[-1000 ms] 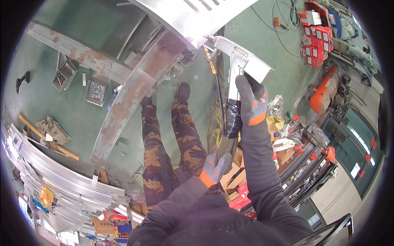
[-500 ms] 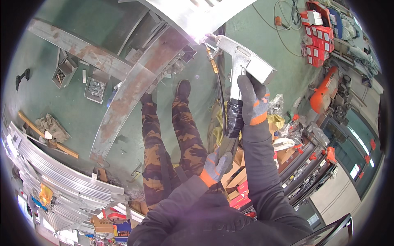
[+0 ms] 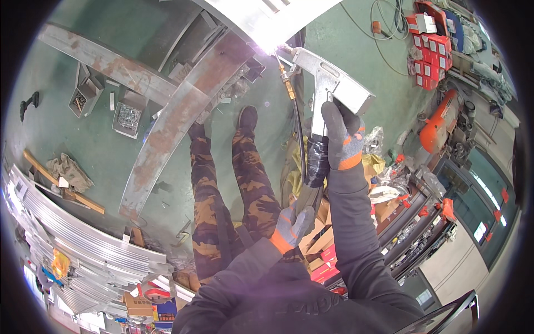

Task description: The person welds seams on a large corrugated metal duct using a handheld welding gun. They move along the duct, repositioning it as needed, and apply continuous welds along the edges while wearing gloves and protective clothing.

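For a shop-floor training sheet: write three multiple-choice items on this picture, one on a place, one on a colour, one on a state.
1. Where does the tip of the welding gun meet the work?
A. at the bright metal sheet at the top
B. on the green floor
C. at the red boxes

2. What colour are the cuffs of the gloves?
A. blue
B. orange
C. white

3. What is the right hand doing?
A. hanging free
B. resting on a knee
C. gripping the gun's handle

Answers: 1 A, a white glare shows where nozzle and sheet meet. 2 B, orange bands ring both wrists. 3 C, its fingers wrap the handle, while the left hand holds the hose lower down.
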